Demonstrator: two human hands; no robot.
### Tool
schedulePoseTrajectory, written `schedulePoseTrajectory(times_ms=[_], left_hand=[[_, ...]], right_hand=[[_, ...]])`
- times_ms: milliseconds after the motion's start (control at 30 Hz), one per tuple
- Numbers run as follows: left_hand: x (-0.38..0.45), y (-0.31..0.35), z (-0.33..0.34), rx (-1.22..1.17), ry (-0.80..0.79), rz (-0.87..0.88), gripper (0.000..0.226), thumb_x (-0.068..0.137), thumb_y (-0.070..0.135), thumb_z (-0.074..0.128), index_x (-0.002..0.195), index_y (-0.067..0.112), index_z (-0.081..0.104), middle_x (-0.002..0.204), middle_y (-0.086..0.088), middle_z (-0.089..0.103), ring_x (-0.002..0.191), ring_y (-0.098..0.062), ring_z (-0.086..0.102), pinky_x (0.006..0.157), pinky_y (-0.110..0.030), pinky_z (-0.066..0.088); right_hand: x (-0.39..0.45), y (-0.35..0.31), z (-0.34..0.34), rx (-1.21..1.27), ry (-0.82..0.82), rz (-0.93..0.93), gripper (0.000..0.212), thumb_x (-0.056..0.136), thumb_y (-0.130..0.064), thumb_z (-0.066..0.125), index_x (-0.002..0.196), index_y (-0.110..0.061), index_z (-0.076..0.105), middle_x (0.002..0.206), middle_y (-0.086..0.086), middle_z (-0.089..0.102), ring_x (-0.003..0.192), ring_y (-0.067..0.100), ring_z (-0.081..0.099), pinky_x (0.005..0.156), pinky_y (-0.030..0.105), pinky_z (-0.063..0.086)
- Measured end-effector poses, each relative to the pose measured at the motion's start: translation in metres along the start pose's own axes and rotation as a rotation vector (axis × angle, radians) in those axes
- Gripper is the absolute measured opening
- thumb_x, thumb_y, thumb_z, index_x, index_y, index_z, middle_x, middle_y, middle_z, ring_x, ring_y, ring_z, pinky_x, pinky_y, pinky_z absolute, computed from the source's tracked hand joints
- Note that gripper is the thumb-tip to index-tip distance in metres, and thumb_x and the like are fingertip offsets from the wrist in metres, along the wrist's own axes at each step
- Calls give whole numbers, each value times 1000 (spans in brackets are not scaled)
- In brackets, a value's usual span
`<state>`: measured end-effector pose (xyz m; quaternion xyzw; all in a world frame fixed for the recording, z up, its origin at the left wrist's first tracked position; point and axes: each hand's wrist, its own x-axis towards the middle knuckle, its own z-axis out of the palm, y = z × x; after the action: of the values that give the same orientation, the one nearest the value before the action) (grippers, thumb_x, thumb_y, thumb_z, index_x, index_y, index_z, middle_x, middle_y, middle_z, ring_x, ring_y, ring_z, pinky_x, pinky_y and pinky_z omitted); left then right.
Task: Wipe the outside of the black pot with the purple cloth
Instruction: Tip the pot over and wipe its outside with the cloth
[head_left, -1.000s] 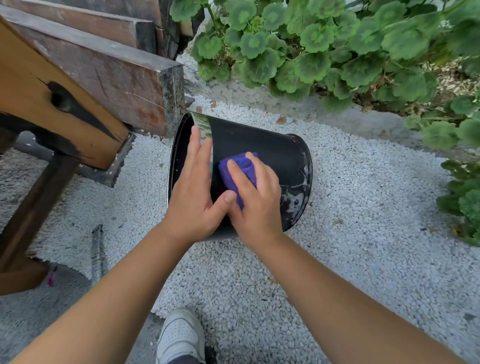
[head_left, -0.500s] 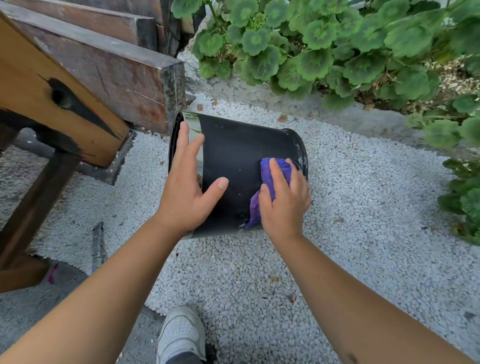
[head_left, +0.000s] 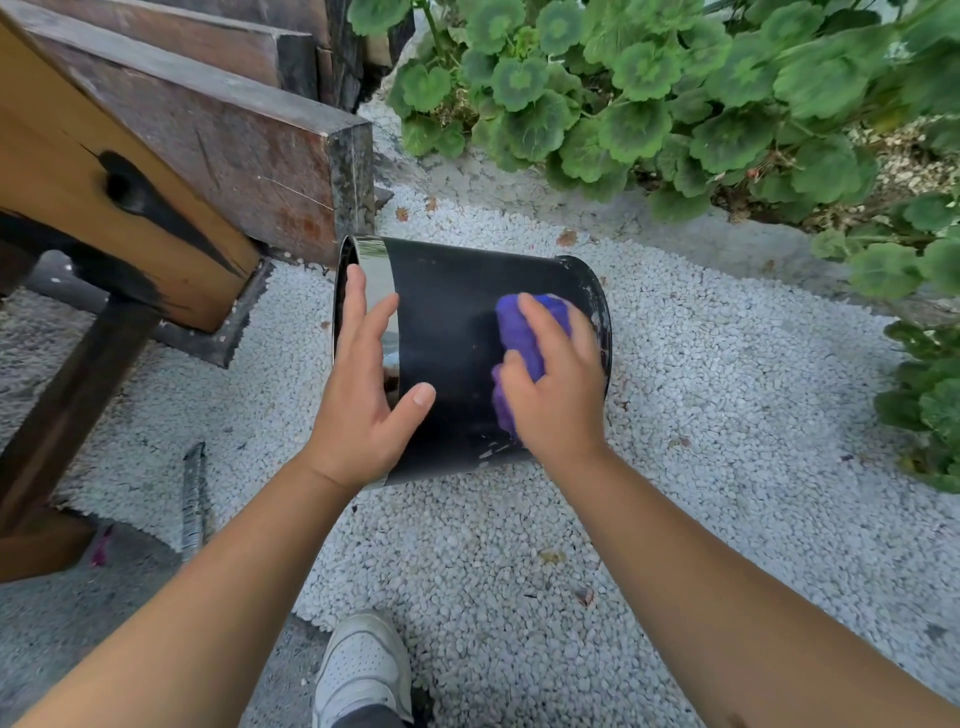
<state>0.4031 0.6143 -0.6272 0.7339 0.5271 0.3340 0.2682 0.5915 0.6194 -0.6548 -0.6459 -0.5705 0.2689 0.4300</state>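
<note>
Now black pot (head_left: 457, 338) on side on white gravel (head_left: 701, 415), long axis left-right, open mouth left, base right. Left hand (head_left: 363, 410) flat, fingers straight, steadying rim end. Right hand (head_left: 558, 387) curled round purple cloth (head_left: 519, 332), pressing it near base.

On white gravel (head_left: 675, 415) beside a wooden beam (head_left: 218, 135), the black pot (head_left: 452, 338) lies on its side, the left hand (head_left: 363, 405) resting open-fingered near its rim while the right hand (head_left: 561, 395) presses the purple cloth (head_left: 519, 332) against its wall.
</note>
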Motion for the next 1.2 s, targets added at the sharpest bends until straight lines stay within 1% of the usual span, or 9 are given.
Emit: schedulePoseTrajectory(times_ms=[167, 300, 467, 600, 767, 867, 1000, 1100, 1200], left_hand=[[9, 7, 5, -1, 1, 40, 97, 93, 70, 30, 147, -10, 23, 159, -34, -2, 152, -36, -1, 122, -37, 8], [12, 4, 5, 4, -12, 61, 97, 92, 71, 33, 148, -8, 23, 159, -32, -3, 152, -36, -1, 123, -42, 10], [11, -3, 2, -24, -8, 1, 97, 90, 72, 38, 150, -3, 23, 162, -22, -7, 153, -25, -5, 110, -65, 28], [16, 0, 4, 27, 20, -8, 86, 93, 64, 42, 147, -1, 29, 163, -22, -4, 153, -15, -7, 123, -34, 9], [20, -1, 4, 36, -1, -53, 71, 90, 47, 53, 146, 8, 33, 165, -11, -6, 152, -10, -6, 119, -19, 10], [14, -11, -6, -61, -36, -89, 74, 91, 47, 54, 154, 23, 23, 165, 10, -8, 150, 0, -2, 112, -13, 25], [-31, -23, -6, -251, -42, -224, 87, 90, 46, 58, 155, 41, 0, 161, 25, 12, 144, -6, 32, 114, -32, 35], [-54, -23, 1, -242, -37, -336, 95, 86, 49, 59, 148, 54, -13, 163, 25, 1, 145, -2, 29, 117, -46, 32], [-43, -13, -5, -272, -31, -354, 97, 86, 45, 58, 152, 40, -13, 160, 32, 3, 145, 5, 22, 116, -28, 33]], right_hand=[[-31, -40, 38, -122, -139, -301, 45, 91, -30, 50, 136, -27, 52, 148, 14, 39, 120, 38, 42, 101, 50, 40], [-35, -22, 44, -253, -67, -236, 44, 94, -38, 48, 137, -29, 49, 150, 14, 40, 133, 40, 35, 97, 55, 35], [-21, 17, 28, -292, -19, -27, 47, 92, -33, 49, 139, -26, 52, 151, 15, 41, 136, 40, 35, 103, 62, 33], [-14, 44, 15, -305, -2, 102, 47, 96, -30, 52, 143, -31, 47, 156, 10, 35, 143, 39, 26, 108, 62, 27], [-9, 66, 3, -227, -87, 182, 50, 99, -33, 49, 148, -34, 37, 161, 4, 22, 149, 39, 4, 116, 62, 20], [-8, 69, 2, -191, -86, 197, 51, 99, -37, 48, 148, -37, 32, 162, 1, 17, 149, 39, 2, 115, 56, 23], [-10, 67, 5, -192, -97, 194, 53, 98, -40, 49, 148, -39, 31, 163, 3, 12, 148, 38, 14, 113, 59, 31], [-7, 65, 3, -106, -110, 138, 54, 96, -34, 56, 146, -39, 36, 162, -2, 13, 143, 27, 29, 113, 50, 35], [-1, 63, 1, -49, -88, 139, 52, 94, -28, 59, 143, -37, 44, 160, -5, 21, 139, 20, 34, 112, 38, 33]])
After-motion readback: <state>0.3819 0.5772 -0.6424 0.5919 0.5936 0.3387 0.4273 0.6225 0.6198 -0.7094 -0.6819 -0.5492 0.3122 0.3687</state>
